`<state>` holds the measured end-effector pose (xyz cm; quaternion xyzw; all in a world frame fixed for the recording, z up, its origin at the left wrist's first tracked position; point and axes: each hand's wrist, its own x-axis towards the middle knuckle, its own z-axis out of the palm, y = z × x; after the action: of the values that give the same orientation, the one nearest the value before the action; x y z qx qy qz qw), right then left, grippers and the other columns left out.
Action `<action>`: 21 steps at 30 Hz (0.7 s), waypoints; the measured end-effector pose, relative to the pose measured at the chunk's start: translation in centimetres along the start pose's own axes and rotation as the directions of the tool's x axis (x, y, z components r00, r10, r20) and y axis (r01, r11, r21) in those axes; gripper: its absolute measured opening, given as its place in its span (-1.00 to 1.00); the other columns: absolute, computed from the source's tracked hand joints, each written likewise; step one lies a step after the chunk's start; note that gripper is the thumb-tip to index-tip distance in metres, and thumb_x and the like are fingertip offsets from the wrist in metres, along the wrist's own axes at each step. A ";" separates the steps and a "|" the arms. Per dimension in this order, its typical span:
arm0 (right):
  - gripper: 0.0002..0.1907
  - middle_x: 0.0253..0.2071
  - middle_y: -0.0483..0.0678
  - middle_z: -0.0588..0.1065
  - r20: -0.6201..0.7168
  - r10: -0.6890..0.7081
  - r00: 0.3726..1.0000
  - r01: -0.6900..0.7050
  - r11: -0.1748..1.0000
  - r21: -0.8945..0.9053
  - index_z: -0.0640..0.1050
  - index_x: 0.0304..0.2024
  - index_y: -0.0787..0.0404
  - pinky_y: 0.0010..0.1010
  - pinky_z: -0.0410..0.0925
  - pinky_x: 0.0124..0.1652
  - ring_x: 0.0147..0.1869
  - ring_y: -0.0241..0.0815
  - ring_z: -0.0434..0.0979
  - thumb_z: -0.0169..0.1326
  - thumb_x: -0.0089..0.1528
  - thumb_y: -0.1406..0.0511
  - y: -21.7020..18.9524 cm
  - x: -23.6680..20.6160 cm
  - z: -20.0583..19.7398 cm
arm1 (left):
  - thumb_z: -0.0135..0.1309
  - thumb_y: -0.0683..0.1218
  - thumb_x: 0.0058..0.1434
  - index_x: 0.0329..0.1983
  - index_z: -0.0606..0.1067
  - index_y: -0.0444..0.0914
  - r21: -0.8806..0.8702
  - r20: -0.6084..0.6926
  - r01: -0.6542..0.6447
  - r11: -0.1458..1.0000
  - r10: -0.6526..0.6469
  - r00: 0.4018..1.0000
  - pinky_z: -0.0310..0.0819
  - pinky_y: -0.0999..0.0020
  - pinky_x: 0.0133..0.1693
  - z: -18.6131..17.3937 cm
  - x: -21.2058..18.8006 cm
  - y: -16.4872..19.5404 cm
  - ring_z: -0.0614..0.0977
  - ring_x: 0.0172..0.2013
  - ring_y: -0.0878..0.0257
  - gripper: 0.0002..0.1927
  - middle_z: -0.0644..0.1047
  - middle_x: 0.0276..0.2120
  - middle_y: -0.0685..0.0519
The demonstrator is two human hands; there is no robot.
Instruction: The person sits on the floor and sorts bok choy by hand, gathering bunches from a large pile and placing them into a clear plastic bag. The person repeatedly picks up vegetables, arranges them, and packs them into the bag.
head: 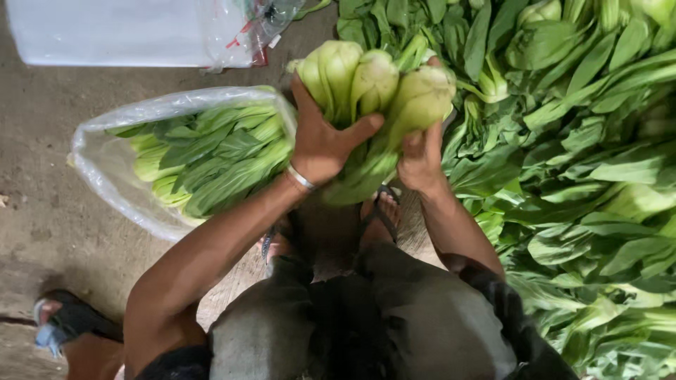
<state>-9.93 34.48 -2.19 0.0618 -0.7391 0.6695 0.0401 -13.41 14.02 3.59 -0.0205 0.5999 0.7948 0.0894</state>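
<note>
Both hands clasp one bunch of bok choy (373, 84) held up in front of me, pale stem bases pointing away, dark leaves hanging toward my knees. My left hand (322, 141), with a metal bangle on its wrist, wraps the bunch's left side. My right hand (421, 156) grips its right side. Just left of the bunch lies a clear plastic bag (105, 169) on its side, filled with more bok choy (211, 151).
A big loose heap of bok choy (577, 162) covers the ground on the right. A white box with a plastic sheet (134, 32) sits at the top left on the concrete floor. Another person's sandalled foot (67, 320) shows at the bottom left.
</note>
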 end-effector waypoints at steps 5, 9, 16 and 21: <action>0.18 0.50 0.03 0.08 -0.144 -0.284 0.948 0.175 0.843 -0.508 -0.24 0.54 0.26 -0.18 0.05 0.55 0.56 -0.03 0.16 0.21 0.32 -0.14 0.2 1.0 1.2 | 0.33 0.00 0.28 0.50 -0.44 -0.50 0.075 -0.093 -0.179 0.981 0.186 0.978 0.36 0.09 0.38 2.2 -2.7 1.1 0.48 0.30 -0.08 0.26 0.33 0.31 -0.27; 0.15 0.55 0.08 0.09 -0.001 -0.162 0.987 0.162 0.984 -0.075 -0.16 0.56 0.26 -0.26 0.03 0.54 0.58 -0.06 0.13 0.16 0.32 -0.20 -1.8 1.7 1.3 | 0.18 0.07 0.39 0.54 -0.46 -0.52 0.190 -0.307 -0.274 0.943 0.323 0.895 0.52 0.20 0.30 3.8 -3.2 0.0 0.56 0.21 -0.02 0.18 0.38 0.30 -0.25; 0.22 0.61 0.11 0.05 0.197 -0.162 0.967 0.203 0.956 -0.211 -0.22 0.57 0.16 -0.21 0.09 0.54 0.60 -0.02 0.14 0.24 0.25 -0.17 -1.5 1.8 0.8 | 0.04 0.38 0.30 0.51 -0.13 -0.45 0.131 -0.383 -0.224 0.966 0.258 0.887 0.37 0.05 0.35 4.0 -3.0 -0.2 0.37 0.27 -0.05 0.10 0.24 0.28 -0.29; 0.15 0.54 0.10 0.12 0.278 -0.057 0.959 0.107 0.980 -0.168 -0.13 0.56 0.21 -0.22 0.16 0.51 0.55 -0.03 0.21 0.27 0.23 -0.06 -2.9 6.4 0.5 | 0.00 0.50 0.18 0.58 -0.58 -0.39 0.002 -0.324 -0.429 0.903 0.407 0.854 -0.10 -0.13 0.59 3.7 -3.4 1.1 -0.04 0.52 -0.25 0.42 -0.09 0.49 -0.39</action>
<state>-15.79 33.47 1.56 0.1799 -0.7922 0.5825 -0.0285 -9.97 16.90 6.12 -0.0199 0.5681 0.8020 -0.1834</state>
